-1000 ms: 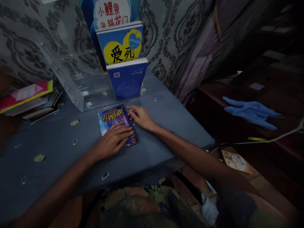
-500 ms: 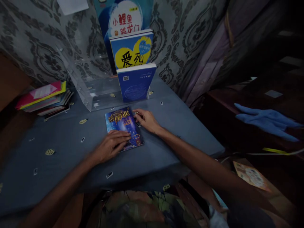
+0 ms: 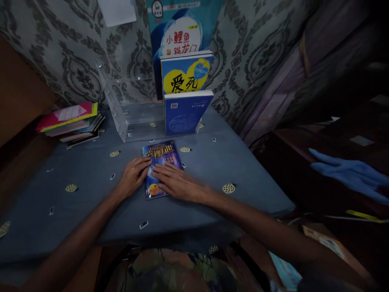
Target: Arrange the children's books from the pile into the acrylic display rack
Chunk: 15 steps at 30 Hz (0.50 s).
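A blue paperback book (image 3: pixel 160 151) with gold lettering lies face up on the table. My right hand (image 3: pixel 180 183) rests flat across its middle, fingers stretched out and slightly apart, covering part of the cover. At the book's left edge, my left hand (image 3: pixel 133 174) lies with its fingers extended and their tips over the cover. Neither hand is wrapped round anything. Beyond the book stands a clear acrylic rack (image 3: pixel 121 129), with a dark blue book (image 3: pixel 185 115), a blue-and-yellow book (image 3: pixel 173 77) and a taller teal book (image 3: pixel 209 20) upright at its right side.
A stack of thin books (image 3: pixel 71 121) sits at the table's back left. Blue-grey cloth (image 3: pixel 100 194) with pineapple prints covers the table. To the right, a blue glove (image 3: pixel 349 170) lies on a dark surface. A patterned curtain (image 3: pixel 82 73) hangs behind.
My right hand has moved from the book's right edge onto its cover. My left hand has shifted from the lower cover to the left edge. The camera view has shifted somewhat.
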{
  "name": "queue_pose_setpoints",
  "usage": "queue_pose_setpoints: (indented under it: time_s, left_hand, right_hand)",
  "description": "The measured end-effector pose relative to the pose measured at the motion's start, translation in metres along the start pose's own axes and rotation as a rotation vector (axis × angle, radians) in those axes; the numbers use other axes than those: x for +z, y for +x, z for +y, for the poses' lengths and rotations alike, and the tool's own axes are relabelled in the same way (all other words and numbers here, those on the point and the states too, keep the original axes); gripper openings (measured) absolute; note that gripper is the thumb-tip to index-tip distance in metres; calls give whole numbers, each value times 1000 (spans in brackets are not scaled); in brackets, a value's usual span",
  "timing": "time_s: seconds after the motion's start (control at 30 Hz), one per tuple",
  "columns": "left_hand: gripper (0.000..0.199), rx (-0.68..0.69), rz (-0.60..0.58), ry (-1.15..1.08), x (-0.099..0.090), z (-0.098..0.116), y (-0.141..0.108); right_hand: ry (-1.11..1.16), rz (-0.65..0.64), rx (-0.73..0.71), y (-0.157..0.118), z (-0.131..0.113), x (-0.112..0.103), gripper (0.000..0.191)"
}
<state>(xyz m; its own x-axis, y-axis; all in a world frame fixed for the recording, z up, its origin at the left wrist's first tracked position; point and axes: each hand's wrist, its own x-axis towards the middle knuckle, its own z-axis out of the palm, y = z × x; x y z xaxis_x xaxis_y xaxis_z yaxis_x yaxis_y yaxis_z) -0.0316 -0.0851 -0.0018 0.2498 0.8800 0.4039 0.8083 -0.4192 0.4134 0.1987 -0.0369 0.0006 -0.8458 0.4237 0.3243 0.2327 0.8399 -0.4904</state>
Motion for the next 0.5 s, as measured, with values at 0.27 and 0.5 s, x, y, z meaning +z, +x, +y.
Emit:
queue_pose_setpoints:
  time_s: [0.27,0.5]
  left_hand:
    - [36,-215,48,19,6,2,-7]
    - [43,-650,251,-710,3,19,17]
  right_hand:
    - [-142,101,417,-1,29,-9,55]
    - [-178,118,534,-5,16,2,50]
